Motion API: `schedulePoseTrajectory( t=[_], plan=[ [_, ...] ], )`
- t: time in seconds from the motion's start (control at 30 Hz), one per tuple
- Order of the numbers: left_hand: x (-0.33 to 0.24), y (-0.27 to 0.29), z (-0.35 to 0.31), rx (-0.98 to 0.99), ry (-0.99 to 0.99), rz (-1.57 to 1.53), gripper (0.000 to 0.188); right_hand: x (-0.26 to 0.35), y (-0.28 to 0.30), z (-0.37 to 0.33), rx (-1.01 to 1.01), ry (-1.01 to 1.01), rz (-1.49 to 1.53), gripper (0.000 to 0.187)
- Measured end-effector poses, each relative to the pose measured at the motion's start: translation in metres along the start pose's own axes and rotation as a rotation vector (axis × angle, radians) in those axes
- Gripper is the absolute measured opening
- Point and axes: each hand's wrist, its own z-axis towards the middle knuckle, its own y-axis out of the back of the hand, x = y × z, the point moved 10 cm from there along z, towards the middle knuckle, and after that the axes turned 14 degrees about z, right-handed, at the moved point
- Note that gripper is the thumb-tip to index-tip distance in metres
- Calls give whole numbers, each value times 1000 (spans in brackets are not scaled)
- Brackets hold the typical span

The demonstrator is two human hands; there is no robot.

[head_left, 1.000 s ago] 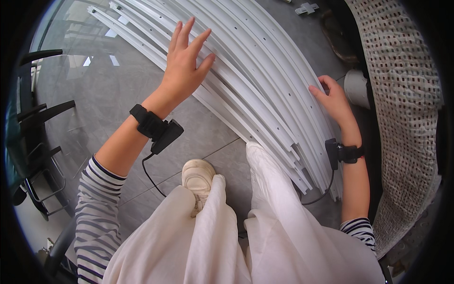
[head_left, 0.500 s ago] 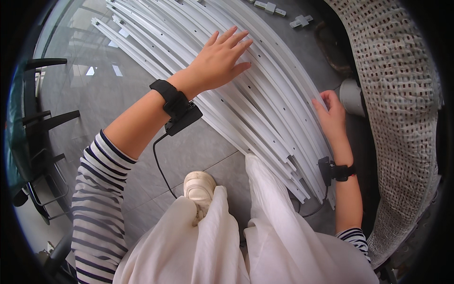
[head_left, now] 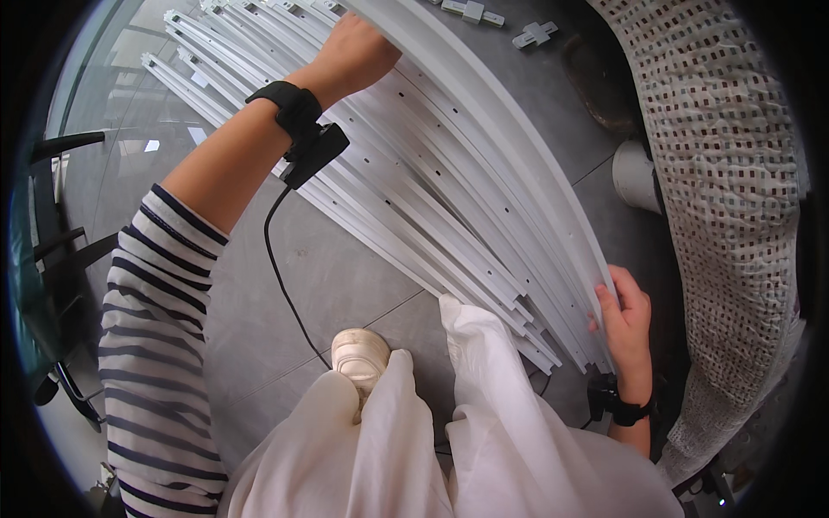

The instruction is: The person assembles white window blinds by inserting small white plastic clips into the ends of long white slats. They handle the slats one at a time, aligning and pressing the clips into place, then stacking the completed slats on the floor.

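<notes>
Right hand [head_left: 628,318]: fingers closed round the near end of a long, narrow white strip with a smooth rail-like face [head_left: 509,121], thumb [head_left: 607,302] on the left side of it, other fingers partly hidden behind. Left hand [head_left: 358,56]: far out, against the left edge of the same strip; fingertips hidden, so can't tell if it's gripping or just touching. Strip runs far left to near right, over the right side of the pile, and looks raised off it. Its curve matches the fisheye bend, so can't call it truly bowed.

Under and left of it: pile of long white channel strips dotted with small dark spots [head_left: 389,186], fanned out at the far left, near ends uneven.

Wrists: black strap with box on the left [head_left: 294,108], thin black cable [head_left: 269,250] off it; similar black strap on the right [head_left: 635,413].

Surface: glossy grey tile floor [head_left: 328,259], visible joints, bright reflections far left. Far right of the pile: white cross-shaped connector [head_left: 535,34], white straight connector [head_left: 473,11] beside it. Right: white cylinder [head_left: 636,175], beige fabric with brown squares [head_left: 717,173]. Left edge: dark chair-like frame [head_left: 69,147].

Markings: spots on the strips too small to tell whether holes or print.
</notes>
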Motion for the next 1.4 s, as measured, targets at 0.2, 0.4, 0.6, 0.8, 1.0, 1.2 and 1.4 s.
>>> schedulePoseTrajectory(
  t=[0.2,0.4,0.6,0.8,1.0,1.2,1.4],
  plan=[
    [32,-26,53,123,172,-23,46,-54,41,-45,-70,-77,-139,34],
    [51,-63,82,45,61,184,37,-72,56,-78,-115,-22,-481,51],
    [46,-65,97,259,270,221,27,-126,57,-101,-187,-102,-619,38],
    [28,20,51,-43,586,-592,36,-120,47,-88,-164,-29,-672,35],
    [-49,47,-67,132,1039,-1532,42,-122,45,-82,-149,1,-737,39],
    [-82,41,-131,46,1249,-1857,42,-100,20,-65,39,209,-840,42],
    [-102,66,-125,120,1263,-1845,35,-47,-16,-44,79,280,-549,50]
  ],
)
